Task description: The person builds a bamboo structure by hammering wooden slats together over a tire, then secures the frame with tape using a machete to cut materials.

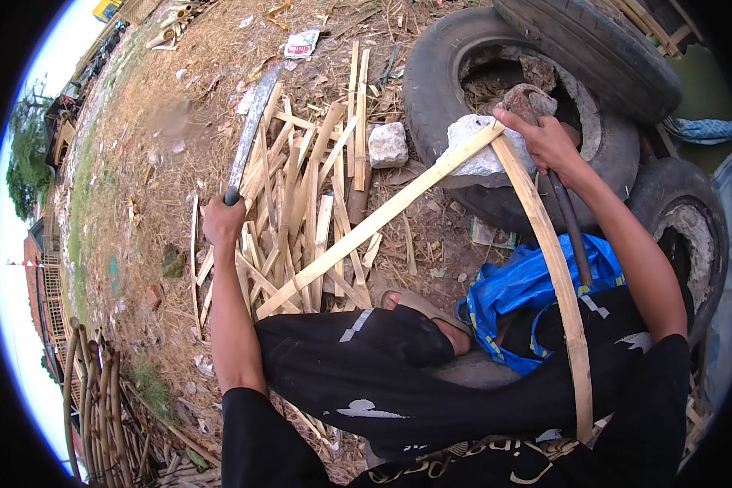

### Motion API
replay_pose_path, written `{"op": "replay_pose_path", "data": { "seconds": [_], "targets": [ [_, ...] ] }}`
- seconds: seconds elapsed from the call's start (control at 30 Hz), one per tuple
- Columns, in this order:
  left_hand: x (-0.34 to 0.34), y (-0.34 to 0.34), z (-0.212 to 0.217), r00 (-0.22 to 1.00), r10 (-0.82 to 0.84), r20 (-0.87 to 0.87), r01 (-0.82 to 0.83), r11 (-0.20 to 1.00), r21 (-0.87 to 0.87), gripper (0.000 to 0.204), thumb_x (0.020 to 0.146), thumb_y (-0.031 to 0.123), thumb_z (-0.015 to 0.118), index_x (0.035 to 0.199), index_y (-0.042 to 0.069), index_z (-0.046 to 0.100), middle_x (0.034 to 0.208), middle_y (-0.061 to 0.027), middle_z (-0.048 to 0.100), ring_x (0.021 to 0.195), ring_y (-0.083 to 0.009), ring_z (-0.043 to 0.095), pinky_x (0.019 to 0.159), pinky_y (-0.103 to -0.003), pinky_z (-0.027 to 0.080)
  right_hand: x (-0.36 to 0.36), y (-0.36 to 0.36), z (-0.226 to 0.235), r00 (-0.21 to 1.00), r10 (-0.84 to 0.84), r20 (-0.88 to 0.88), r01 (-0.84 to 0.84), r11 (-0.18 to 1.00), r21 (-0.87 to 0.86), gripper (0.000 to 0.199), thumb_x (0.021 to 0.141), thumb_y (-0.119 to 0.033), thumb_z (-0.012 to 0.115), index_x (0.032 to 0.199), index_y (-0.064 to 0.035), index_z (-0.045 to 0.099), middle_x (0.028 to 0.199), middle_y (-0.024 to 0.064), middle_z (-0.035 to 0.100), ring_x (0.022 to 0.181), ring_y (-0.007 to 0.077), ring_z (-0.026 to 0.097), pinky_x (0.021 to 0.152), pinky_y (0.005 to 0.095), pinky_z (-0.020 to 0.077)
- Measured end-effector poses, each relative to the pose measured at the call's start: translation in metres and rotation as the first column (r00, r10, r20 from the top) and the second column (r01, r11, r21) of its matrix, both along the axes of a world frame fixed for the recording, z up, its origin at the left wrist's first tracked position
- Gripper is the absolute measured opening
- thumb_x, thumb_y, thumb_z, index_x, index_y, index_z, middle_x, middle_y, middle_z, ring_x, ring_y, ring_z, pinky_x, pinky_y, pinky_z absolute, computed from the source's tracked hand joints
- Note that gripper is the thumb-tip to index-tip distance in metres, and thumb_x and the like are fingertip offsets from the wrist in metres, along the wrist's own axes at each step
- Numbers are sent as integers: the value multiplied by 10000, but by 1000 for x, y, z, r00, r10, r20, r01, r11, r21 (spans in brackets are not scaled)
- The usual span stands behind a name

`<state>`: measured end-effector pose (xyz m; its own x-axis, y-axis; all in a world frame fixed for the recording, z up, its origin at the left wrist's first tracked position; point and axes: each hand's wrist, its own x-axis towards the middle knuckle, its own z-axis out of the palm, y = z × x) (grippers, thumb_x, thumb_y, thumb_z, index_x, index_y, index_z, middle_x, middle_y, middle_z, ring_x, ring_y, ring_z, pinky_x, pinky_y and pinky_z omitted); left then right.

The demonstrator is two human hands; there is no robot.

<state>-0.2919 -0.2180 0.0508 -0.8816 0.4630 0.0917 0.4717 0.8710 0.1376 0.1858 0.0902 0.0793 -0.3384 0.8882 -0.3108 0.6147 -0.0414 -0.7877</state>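
Head view: left hand (pixel 222 220) has its fingers closed round a long blade (pixel 250 130), raised over split slats (pixel 301 211); right hand (pixel 545 140) grips a bamboo strip (pixel 557 276), apparently bracing it against a white stone (pixel 476 142) on the tyre (pixel 431 65).

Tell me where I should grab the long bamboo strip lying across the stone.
Grip the long bamboo strip near its raised upper end by the stone, coming from above. That end sits clear of the ground; the lower end is buried among loose strips.

Pale, matt split-bamboo strips (pixel 301 195); dull grey metal machete blade (pixel 252 122); rough white stone (pixel 484 146); worn matt rubber tyre (pixel 431 73); glossy blue plastic bag (pixel 520 285).
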Motion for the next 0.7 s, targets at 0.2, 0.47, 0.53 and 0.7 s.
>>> {"op": "replay_pose_path", "data": {
  "seconds": [0.2,0.47,0.53,0.7],
  "targets": [
    [-5,-25,-8,973,-177,145,182,983,-19,329,766,320,681,955,60,752,852,-245,709,830,-407,698,789,-473,538,-21,-6,-10,997,48,-57,-51,997,-62,656,758,-697,756,590,-132,469,480,-42,414,355,78,419,357,245,331],
    [15,15,6,860,-462,216,482,875,-44,288,743,359,739,933,146,779,780,-174,710,746,-361,694,724,-438,549,-5,-13,15,996,-38,-87,32,997,-72,573,794,-651,747,727,-96,618,479,-70,398,334,59,391,336,234,318],
    [17,14,-3,849,-460,258,487,872,-46,338,757,413,764,915,113,772,750,-168,699,715,-342,686,710,-432,541,-17,-20,16,993,-47,-107,39,996,-77,561,795,-640,752,763,-95,623,488,-78,395,332,56,377,337,232,311],
    [33,31,-23,800,-469,376,538,837,-101,569,756,614,779,881,59,755,727,-144,701,694,-315,688,689,-420,527,-16,-14,14,997,-17,-77,10,996,-87,552,802,-631,750,793,-94,625,490,-83,387,336,50,364,340,233,296]
  ]
}}
